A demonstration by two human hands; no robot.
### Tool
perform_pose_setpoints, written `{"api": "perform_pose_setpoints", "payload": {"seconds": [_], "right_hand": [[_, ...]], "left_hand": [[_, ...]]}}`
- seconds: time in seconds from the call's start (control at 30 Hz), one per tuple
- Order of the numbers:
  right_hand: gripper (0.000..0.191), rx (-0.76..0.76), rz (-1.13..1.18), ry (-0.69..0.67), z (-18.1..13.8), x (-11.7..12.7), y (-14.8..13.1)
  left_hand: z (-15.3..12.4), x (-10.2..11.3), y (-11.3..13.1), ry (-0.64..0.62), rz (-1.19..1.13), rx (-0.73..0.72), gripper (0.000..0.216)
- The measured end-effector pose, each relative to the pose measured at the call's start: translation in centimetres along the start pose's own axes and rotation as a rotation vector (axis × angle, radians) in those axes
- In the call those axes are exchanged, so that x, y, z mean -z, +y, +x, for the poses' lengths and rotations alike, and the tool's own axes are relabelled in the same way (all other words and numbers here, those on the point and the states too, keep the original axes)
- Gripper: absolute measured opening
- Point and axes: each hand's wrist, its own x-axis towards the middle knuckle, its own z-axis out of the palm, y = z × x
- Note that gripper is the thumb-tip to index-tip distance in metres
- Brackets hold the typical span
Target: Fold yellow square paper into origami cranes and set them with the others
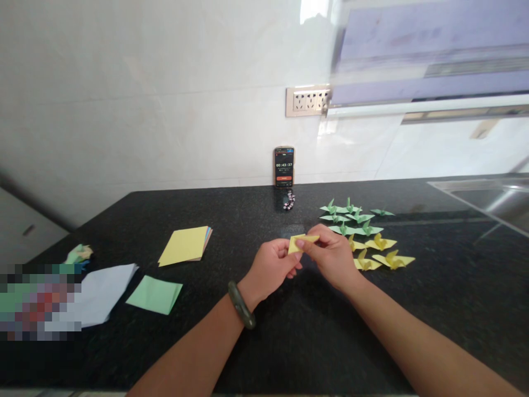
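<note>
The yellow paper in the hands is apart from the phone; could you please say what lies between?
In the head view, a beaded string on the countertop lies between the yellow paper and the phone.

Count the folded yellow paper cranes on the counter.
4, in two rows: back left crane, partly behind the right hand; back right crane; front left crane; front right crane. The hand may hide more.
</note>
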Motion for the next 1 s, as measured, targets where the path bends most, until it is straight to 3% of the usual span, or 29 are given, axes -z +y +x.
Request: {"api": "perform_pose_setpoints", "payload": {"seconds": [0.23, 0.5, 0.63, 0.8, 0.9, 1.0], "right_hand": [[0.027, -0.003, -0.073, -0.083, -0.3, -0.1, -0.6], [0.023, 0.028, -0.085, 0.053, -0.3, -0.3, 0.0], [0.015, 0.158, -0.104, 0.075, -0.4, -0.3, -0.3], [0.01, 0.235, -0.091, 0.003, -0.7, -0.3, -0.9], [0.015, 0.16, -0.006, -0.078, -0.8, -0.2, -0.8], [0.027, -0.029, 0.219, -0.11, -0.8, -0.3, -0.2]], "left_hand": [[0.1, 0.3, -0.3, 0.094, 0.159, -0.092, 0.035], [0.0, -0.2, 0.1, 0.047, -0.047, -0.025, 0.01], [0.1, 0.0, 0.1, 0.08, -0.094, -0.026, 0.021], [0.7, 0.8, -0.5, 0.17, -0.27, -0.087, 0.027], [1.0, 1.3, -0.6, 0.197, -0.289, -0.127, 0.028], [0.9, 1.7, -0.2, 0.217, -0.103, -0.173, 0.026]]}}
